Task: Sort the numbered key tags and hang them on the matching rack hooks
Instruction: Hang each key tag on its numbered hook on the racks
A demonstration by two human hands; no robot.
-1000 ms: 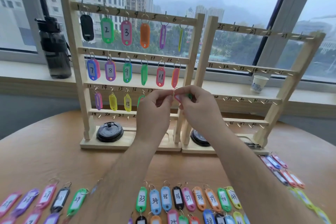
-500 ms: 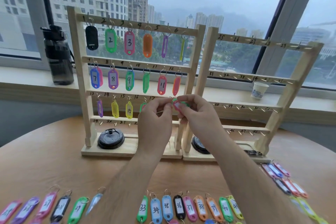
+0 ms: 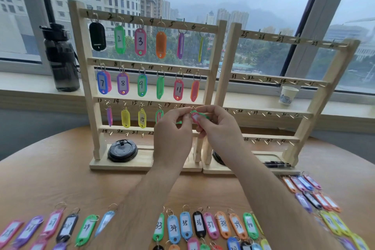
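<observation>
Two wooden racks stand side by side, the left rack (image 3: 213,63) and the right rack (image 3: 324,95). Coloured tags fill the left rack's top two rows and part of its third. Both my hands meet in front of the third row's right end, near hooks 17 and 18. My right hand (image 3: 219,130) pinches a pink and green key tag (image 3: 197,116). My left hand (image 3: 172,134) pinches at that tag's ring with fingertips; the ring itself is mostly hidden. Loose numbered tags (image 3: 211,226) lie in rows along the table's near edge.
A dark water bottle (image 3: 60,57) and a paper cup (image 3: 288,95) stand on the windowsill. Two black lids (image 3: 121,150) sit on the rack bases, and a black pen (image 3: 278,164) lies on the right base. More tags (image 3: 310,193) lie at the right of the round wooden table (image 3: 50,178).
My view has tilted up a little, so the racks and hands sit lower in frame. Both hands stay together at the third row, still working the same tag.
</observation>
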